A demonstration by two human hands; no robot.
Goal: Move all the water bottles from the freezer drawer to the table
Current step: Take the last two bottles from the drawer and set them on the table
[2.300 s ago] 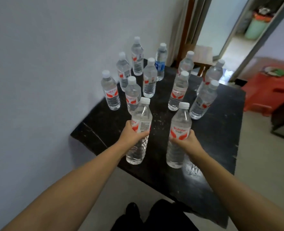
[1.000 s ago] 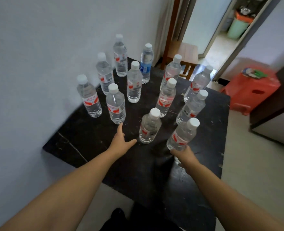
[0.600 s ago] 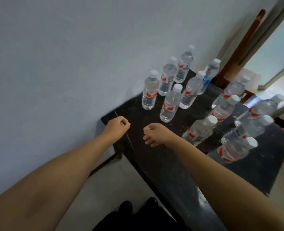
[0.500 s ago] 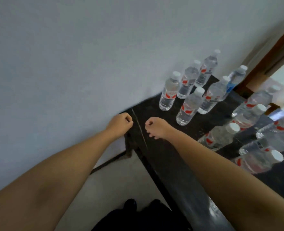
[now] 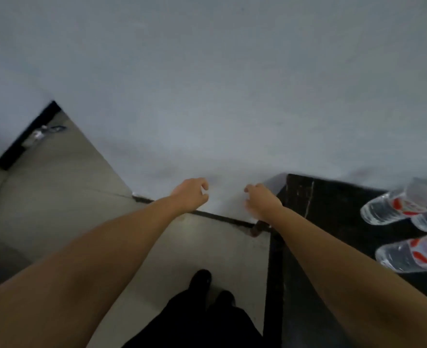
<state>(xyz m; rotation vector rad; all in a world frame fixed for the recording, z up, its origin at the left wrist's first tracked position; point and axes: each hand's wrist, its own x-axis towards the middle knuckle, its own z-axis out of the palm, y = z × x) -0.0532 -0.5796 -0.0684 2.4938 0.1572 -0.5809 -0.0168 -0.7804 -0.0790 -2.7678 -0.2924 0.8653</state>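
Observation:
The black table point(image 5: 333, 222) fills the right side of the view, its left corner near my right wrist. Clear water bottles with red labels stand at the far right edge: one point(image 5: 393, 208) higher up, another point(image 5: 413, 254) below it, both cut off by the frame. My left hand point(image 5: 191, 194) hangs in front of the wall, left of the table, fingers loosely curled and holding nothing. My right hand point(image 5: 261, 199) is beside the table's corner, fingers curled and apart, also holding nothing. The freezer drawer is out of view.
A pale grey wall point(image 5: 207, 84) fills the top of the view. Beige floor point(image 5: 57, 184) lies to the left, with a dark skirting strip point(image 5: 26, 136) and small litter by it. My dark trousers and shoes point(image 5: 202, 310) are at the bottom.
Both hands let go of the two bottles they set on the table. The view swung left, away from the table; most bottles have slid out of the frame on the right.

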